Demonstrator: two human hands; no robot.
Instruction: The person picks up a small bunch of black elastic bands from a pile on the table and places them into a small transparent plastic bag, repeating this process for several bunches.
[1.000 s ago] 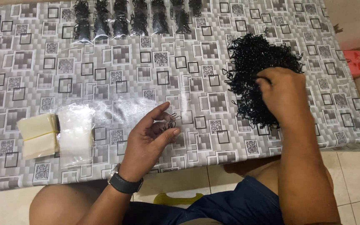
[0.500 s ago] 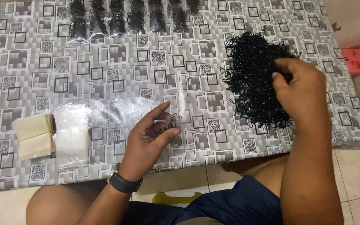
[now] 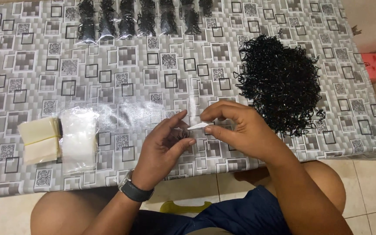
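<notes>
Looking from the near edge, I see both hands meet just above the table (image 3: 22, 182) front. Left hand (image 3: 164, 146) is cupped, fingers curled around a small dark bunch of elastic bands, w/ a clear little bag around it as far as I can tell; thumb presses from the right side. Right hand (image 3: 240, 130) is pinched closed on a thin white strip (image 3: 198, 126), thumb and forefinger at its right end. Strip's long axis runs approx. left-right, tip pointing toward the left hand and almost touching it. So the strip lies between the two hands, and the right hand is the one which carries it.

Left of the hands, near: a stack of clear bags (image 3: 79, 139), and beside it two pale yellow pads (image 3: 40, 139).

Further, right side: the big pile of black bands (image 3: 281, 82), just behind the right hand, much closer to it than to the left.

Far edge: a row of filled packets (image 3: 140, 19), well apart from both hands.
</notes>
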